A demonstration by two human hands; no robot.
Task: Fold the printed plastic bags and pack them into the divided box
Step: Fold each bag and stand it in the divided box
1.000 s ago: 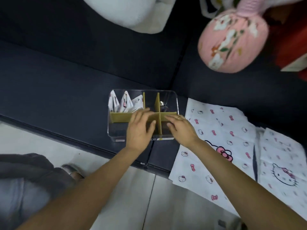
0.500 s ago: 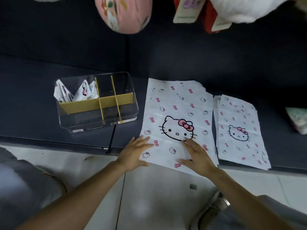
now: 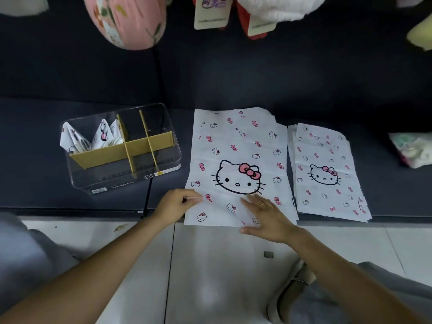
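A white plastic bag printed with a cat face and pink bows lies flat on the dark sofa seat. My left hand pinches its left edge near the front corner. My right hand lies flat on the bag's front part, fingers straight. To the right sits a stack of the same bags. At the left stands a clear divided box with yellow dividers; its far-left compartment holds several folded bags. The other compartments look empty.
A pink floral cushion, tagged plush items and another soft item at the right lie on the sofa. The sofa's front edge runs just under my hands, with pale tiled floor and my knees below.
Both hands left the box and came to the flat bag on its right. Since half a second ago, my left hand's fingers have closed onto the bag's left edge.
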